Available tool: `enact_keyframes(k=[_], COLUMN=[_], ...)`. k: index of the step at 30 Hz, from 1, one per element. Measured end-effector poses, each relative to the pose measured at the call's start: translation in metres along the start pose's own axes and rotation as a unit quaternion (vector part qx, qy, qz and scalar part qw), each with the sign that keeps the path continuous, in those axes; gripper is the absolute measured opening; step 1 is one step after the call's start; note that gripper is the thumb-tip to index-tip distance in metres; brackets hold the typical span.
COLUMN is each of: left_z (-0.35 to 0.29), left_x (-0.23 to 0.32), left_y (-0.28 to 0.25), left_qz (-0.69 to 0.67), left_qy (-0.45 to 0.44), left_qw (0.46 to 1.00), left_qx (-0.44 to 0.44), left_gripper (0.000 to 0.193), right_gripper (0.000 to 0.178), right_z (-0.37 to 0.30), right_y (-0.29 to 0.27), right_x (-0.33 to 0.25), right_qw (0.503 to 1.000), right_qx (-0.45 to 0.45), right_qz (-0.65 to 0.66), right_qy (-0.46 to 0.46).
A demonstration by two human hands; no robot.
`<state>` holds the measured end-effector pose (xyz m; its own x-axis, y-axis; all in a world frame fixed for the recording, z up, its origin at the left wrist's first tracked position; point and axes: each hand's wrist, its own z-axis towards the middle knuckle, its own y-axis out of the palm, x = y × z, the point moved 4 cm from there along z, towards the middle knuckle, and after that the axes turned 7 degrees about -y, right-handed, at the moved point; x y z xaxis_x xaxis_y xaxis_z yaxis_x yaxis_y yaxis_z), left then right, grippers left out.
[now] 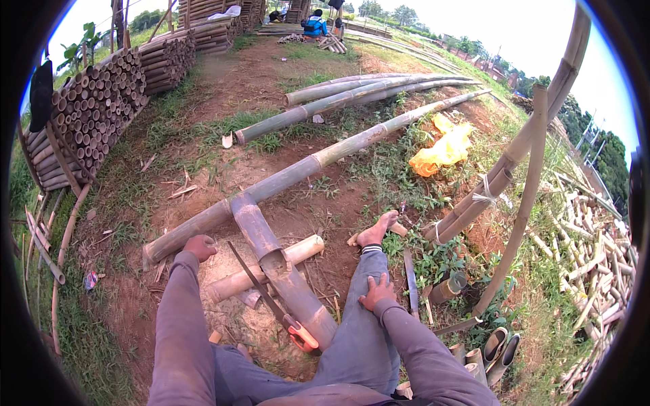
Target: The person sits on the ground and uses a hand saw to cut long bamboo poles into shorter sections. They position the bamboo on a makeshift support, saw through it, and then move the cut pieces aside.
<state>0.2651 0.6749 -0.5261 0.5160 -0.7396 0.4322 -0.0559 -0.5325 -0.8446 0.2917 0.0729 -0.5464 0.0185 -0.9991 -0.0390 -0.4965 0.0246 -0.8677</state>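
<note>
My left hand [201, 247] is curled with its knuckles up, at the lower side of a long bamboo pole [271, 177] near its cut end. What its fingers hold, if anything, is hidden. My right hand [379, 292] lies with spread fingers on my right leg, holding nothing. Between my legs a notched bamboo piece [301, 298] slopes up to the pole, crossing over a paler bamboo length [237, 281]. A handsaw [261, 287] with an orange handle leans against the notched piece, its blade pointing toward the pole. My bare right foot rests beyond.
More bamboo poles [338, 101] lie farther off, with stacked bamboo [95, 108] at left. A machete-like blade [411, 281] lies right of my leg. Tied upright bamboo [504, 166], a yellow plastic sheet [443, 147] and offcuts [596, 271] are at right. A person in blue [315, 26] sits far back.
</note>
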Motion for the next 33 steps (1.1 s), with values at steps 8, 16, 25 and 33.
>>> enact_keyframes(k=[8, 16, 25, 33], left_z=[0.003, -0.012, -0.018, -0.020], left_x=[-0.002, -0.008, -0.012, -0.010], left_y=[-0.004, -0.025, -0.028, -0.031], left_qz=[-0.089, -0.082, -0.091, -0.070], left_qy=[-0.025, 0.004, -0.004, 0.018], left_qw=[0.996, 0.997, 0.996, 0.997], left_qx=[-0.016, 0.004, 0.006, 0.022], left_gripper=[0.054, 0.052, 0.050, 0.052], right_gripper=[0.085, 0.078, 0.076, 0.072], right_z=[-0.001, -0.003, -0.010, -0.009], right_y=[0.001, 0.005, 0.004, 0.003], right_x=[-0.001, 0.003, 0.005, 0.004], right_qw=[1.000, 0.999, 0.999, 0.997], right_qx=[0.008, 0.034, 0.042, 0.046], right_qz=[0.001, 0.016, 0.021, 0.046], right_qy=[-0.016, -0.034, -0.025, -0.046])
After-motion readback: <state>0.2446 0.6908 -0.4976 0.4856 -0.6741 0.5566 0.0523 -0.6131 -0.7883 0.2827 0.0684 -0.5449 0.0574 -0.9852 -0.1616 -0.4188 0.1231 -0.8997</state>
